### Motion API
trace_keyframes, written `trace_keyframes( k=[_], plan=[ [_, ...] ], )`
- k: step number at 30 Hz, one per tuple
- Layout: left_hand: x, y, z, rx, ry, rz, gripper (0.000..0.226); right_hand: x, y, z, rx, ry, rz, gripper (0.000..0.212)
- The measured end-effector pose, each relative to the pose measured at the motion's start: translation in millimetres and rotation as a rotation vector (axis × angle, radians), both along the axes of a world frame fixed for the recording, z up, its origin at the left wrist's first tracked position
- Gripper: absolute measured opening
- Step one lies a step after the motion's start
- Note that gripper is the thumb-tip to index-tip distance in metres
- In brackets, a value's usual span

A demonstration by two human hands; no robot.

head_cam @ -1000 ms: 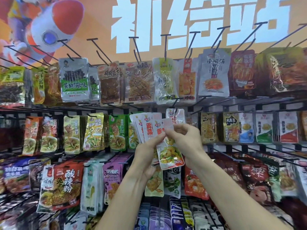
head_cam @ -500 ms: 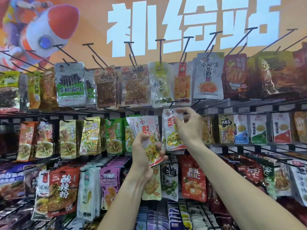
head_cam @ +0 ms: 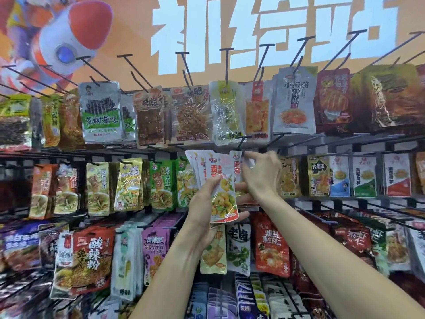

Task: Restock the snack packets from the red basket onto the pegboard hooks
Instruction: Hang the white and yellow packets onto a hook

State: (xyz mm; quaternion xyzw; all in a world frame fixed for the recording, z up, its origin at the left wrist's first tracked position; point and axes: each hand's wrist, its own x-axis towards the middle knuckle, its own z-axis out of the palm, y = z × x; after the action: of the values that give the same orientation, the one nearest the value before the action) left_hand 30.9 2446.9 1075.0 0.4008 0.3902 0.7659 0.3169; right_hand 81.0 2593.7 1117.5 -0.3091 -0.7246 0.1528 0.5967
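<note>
Threading one packet onto a hook was the step in hand, as far as I could judge. The right hand (head_cam: pixel 259 173) was raised to the middle row of the pegboard, its fingers (head_cam: pixel 249 157) curled and pinching the top edge of a single snack packet (head_cam: pixel 236 166), right under the tip of a black hook (head_cam: pixel 240 143). I could not tell whether the hole had caught the hook yet — the fingertips covered it.

The left hand (head_cam: pixel 204 203) sat just below and to the left of those fingers, wrapped around a fanned bunch of packets (head_cam: pixel 215 180), thumb across the front one, the other fingers tucked behind.

The next move, I reckoned, called for sliding the pinched packet back along the hook, letting go, then peeling the front one off the bunch. With film that thin and slippery, the fan could easily slide apart in the left hand.

The packets all matched: narrow white pouches with a red-and-blue logo, bold red lettering, a picture of yellow and green food, and a red strip at the bottom. They looked flat, glossy and limp — the front one bowed slightly over the thumb.

The red basket was nowhere in view.
</note>
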Motion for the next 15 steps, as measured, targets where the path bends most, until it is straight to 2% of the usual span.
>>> trace_keyframes(
  k=[2,3,5,7,11,15],
  plan=[
    [-2.4,-2.1,-2.3,-0.014,0.024,-0.002,0.041,8.5,-4.7,-5.6,0.018,0.053,0.003,0.024],
    [-3.5,-3.0,-3.4,-0.022,0.032,-0.005,0.041,13.8,-9.7,-9.7,-0.002,0.135,0.087,0.021],
    [-5.1,-2.6,-5.3,-0.026,0.023,-0.013,0.038,23.1,-27.8,-16.8,-0.15,0.306,0.402,0.019],
    [-3.8,-0.1,-5.7,-0.038,-0.011,-0.004,0.037,25.4,-40.5,-23.6,-0.323,0.316,0.609,0.032],
    [0.4,9.6,-7.3,-0.067,-0.025,0.074,0.04,25.2,-42.6,-25.8,-0.368,0.415,0.636,0.049],
    [-1.3,11.3,-9.0,-0.07,0.01,0.136,0.04,25.5,-28.4,-13.7,-0.266,0.464,0.528,0.039]
  ],
)
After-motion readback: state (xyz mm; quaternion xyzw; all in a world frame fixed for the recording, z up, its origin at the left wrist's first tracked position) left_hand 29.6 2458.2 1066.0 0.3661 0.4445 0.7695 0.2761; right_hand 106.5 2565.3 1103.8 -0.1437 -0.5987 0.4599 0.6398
